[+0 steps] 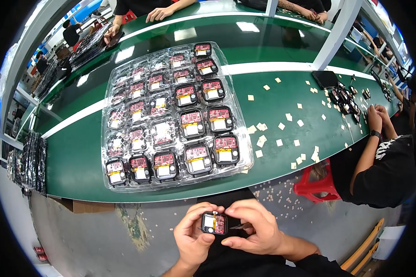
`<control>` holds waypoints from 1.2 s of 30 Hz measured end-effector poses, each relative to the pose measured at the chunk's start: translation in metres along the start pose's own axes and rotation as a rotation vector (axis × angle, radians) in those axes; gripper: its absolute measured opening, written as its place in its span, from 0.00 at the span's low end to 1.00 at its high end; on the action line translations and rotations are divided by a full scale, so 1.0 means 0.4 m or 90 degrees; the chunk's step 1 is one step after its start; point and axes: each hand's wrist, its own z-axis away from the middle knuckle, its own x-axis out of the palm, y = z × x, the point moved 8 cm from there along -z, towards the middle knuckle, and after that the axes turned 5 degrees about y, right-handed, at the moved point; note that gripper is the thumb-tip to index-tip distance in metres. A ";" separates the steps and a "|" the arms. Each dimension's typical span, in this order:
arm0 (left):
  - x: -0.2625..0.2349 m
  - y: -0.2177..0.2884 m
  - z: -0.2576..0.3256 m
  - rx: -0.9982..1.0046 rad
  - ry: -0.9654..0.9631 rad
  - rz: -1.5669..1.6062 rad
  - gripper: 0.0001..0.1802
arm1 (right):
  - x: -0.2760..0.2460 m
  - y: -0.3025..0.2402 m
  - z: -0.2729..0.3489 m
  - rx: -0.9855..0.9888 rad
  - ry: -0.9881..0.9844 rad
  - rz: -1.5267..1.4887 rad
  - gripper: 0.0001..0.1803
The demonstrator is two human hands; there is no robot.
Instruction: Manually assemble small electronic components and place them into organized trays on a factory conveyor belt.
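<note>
Clear plastic blister tray [245, 157] sits mid-worktop [74, 161], pockets holding black square modules. Small cream square label scraps [282, 125] scattered to its right. Yellow-white labels on modules.

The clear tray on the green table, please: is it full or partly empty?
Full, seemingly: every visible pocket of the clear tray holds a module.

A long green counter [282, 134] with a white stripe along its length is seen. A clear plastic tray [245, 157] of small black modules with red circuit boards is laid on it near the front edge. Small pale paper squares [261, 126] are scattered to the tray's right. Farther right, a black flat box [325, 79] and loose black modules [344, 99] are placed.
</note>
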 end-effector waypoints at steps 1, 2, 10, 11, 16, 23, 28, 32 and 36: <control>-0.010 -0.005 -0.002 -0.022 0.052 0.002 0.41 | 0.002 0.009 0.011 0.015 -0.008 0.031 0.35; -0.010 -0.002 -0.001 -0.021 0.053 0.021 0.40 | 0.000 0.022 0.021 0.007 0.012 0.024 0.35; -0.029 -0.007 -0.006 -0.028 0.075 0.038 0.40 | 0.004 0.001 -0.018 -0.147 0.013 0.249 0.25; -0.031 -0.008 -0.006 -0.027 0.073 0.039 0.40 | 0.002 -0.004 -0.018 -0.162 0.026 0.287 0.22; -0.031 -0.007 -0.009 -0.034 0.073 0.037 0.41 | -0.006 -0.015 -0.014 -0.235 0.062 0.336 0.16; -0.022 -0.012 -0.008 -0.053 0.055 0.091 0.38 | -0.001 -0.015 -0.007 -0.272 0.074 0.340 0.17; -0.029 -0.018 -0.007 -0.057 0.061 0.023 0.41 | -0.001 -0.009 -0.005 -0.266 0.066 0.339 0.17; -0.026 -0.013 -0.009 -0.056 0.055 0.020 0.42 | -0.001 -0.009 -0.006 -0.270 0.071 0.336 0.18; -0.029 -0.018 -0.008 -0.063 0.050 0.010 0.43 | 0.001 -0.005 -0.003 -0.277 0.071 0.337 0.19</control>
